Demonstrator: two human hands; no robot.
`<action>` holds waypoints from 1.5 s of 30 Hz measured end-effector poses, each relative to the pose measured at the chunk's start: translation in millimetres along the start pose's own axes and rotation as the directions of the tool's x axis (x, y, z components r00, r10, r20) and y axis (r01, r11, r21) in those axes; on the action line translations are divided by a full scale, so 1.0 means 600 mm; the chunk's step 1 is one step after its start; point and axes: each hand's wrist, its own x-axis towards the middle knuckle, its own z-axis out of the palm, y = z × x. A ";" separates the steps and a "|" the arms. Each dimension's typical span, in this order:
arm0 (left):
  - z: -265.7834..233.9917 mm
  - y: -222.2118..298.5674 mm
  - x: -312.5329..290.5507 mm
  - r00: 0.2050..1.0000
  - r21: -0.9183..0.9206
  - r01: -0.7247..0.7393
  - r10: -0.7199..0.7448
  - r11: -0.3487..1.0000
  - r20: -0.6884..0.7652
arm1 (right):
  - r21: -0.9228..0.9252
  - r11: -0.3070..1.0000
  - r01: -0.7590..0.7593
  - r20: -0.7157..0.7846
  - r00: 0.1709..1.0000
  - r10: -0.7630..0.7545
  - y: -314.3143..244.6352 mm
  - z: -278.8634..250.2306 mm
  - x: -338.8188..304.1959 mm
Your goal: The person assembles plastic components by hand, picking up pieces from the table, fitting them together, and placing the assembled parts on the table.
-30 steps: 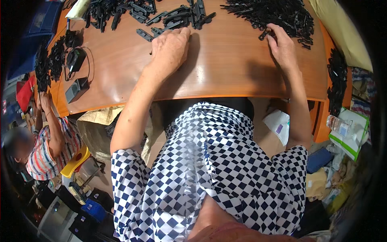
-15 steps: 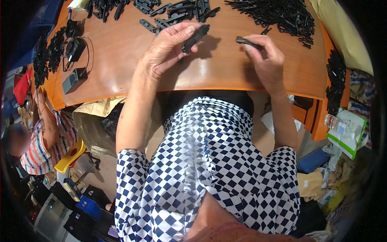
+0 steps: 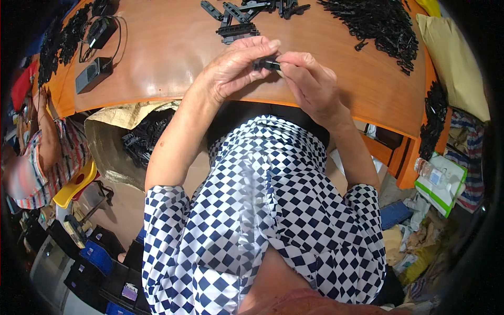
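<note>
My left hand point(image 3: 237, 65) is closed on a dark, elongated plastic part point(image 3: 266, 64) above the table's near edge. Its thumb and fingers cover most of the part. From the other side my right hand point(image 3: 311, 83) meets it in a pinch, fingertips pressed against the part's right end. The small black plastic piece pinched in that hand is mostly hidden behind the fingers. Just beyond my left hand lie several similar long dark plastic parts point(image 3: 236, 32). A heap of small black plastic pieces point(image 3: 375, 26) spreads over the far right of the table.
On the table's left stand a grey box-shaped device point(image 3: 94, 75) and a black adapter point(image 3: 102, 32) with a looped cable. An open sack point(image 3: 113, 139) holding dark parts is below the left edge. Another person's arm point(image 3: 50, 136) shows at far left. A bottle point(image 3: 428, 170) lies at right.
My hands have come together: the right moved left and slightly down, bringing its small piece against the part in my left hand. The view has shifted a little.
</note>
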 end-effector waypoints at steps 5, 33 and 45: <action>0.024 -0.024 -0.016 0.987 -0.060 -0.145 0.140 0.988 -0.084 | -0.130 0.990 -0.061 -0.093 0.994 0.049 0.011 0.014 -0.008; 0.011 -0.060 -0.021 0.831 0.144 -0.473 0.495 0.869 -0.256 | 0.074 0.850 -0.521 -0.103 0.844 0.526 -0.019 0.039 0.004; 0.001 -0.042 -0.031 0.849 0.222 -0.505 0.527 0.834 -0.050 | 0.548 0.551 -0.629 0.146 0.721 0.677 -0.033 0.047 0.008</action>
